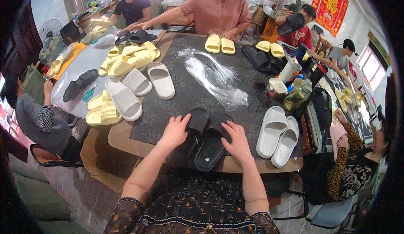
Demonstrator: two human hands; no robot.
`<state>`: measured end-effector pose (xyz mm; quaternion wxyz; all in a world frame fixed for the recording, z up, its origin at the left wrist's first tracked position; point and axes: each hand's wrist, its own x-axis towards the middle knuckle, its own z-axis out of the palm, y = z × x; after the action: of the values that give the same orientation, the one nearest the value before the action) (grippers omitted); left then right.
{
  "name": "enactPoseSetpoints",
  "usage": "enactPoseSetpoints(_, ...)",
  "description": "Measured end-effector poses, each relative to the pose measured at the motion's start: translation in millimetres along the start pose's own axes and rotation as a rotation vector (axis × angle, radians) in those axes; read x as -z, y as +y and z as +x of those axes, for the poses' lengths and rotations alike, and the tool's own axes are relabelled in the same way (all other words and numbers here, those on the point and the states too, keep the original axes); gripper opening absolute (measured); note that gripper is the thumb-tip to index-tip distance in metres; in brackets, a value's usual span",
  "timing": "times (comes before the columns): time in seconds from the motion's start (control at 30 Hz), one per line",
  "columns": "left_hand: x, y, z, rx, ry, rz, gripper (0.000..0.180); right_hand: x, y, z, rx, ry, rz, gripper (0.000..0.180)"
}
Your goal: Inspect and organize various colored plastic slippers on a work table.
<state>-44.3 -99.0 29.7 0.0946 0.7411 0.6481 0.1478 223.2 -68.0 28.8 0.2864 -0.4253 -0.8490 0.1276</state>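
Observation:
A pair of black slippers (pixel 209 152) lies in front of me at the near edge of the table. My left hand (pixel 175 130) is at the left slipper, its curled fingers on the side of the strap. My right hand (pixel 236 139) grips the right slipper by the strap side, fingers on top and thumb lower at the edge. Dark straps against the dark cloth make the exact grip hard to see. To the right rests a pair of light grey slippers (pixel 271 132). Beyond my hands is a pile of clear plastic bags (pixel 216 80).
Grey slippers (pixel 161 80) and yellow slippers (pixel 131 61) are heaped at the left, with teal scissors (pixel 89 93) nearby. Yellow slippers (pixel 220 44) sit at the far edge before a standing person (pixel 219 10). Bottles and a glass jar (pixel 299 93) crowd the right. Other people sit around.

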Motion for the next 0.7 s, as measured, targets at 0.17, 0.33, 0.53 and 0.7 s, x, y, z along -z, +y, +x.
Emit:
enactPoseSetpoints(0.17, -7.8, 25.3, -8.3, 0.09, -0.014, -0.109, 0.071, -11.8, 22.6, 20.3, 0.026, 0.083, 0.058, 0.05)
enactPoseSetpoints(0.33, 14.9, 42.1, -17.3, -0.323, 0.287, -0.094, 0.058, -18.9, 21.2, 18.3, 0.002, 0.129, 0.041, 0.051)
enactPoseSetpoints(0.53, -7.2, 39.2, -17.7, -0.543, 0.223, 0.001, 0.016, -25.6, 17.7, 16.7, -0.01, 0.219, 0.028, 0.053)
enactPoseSetpoints(0.7, -11.8, 35.7, -19.5, -0.548, 0.206, -0.078, 0.013, -25.5, 15.1, 15.0, -0.008, 0.239, 0.03, 0.052)
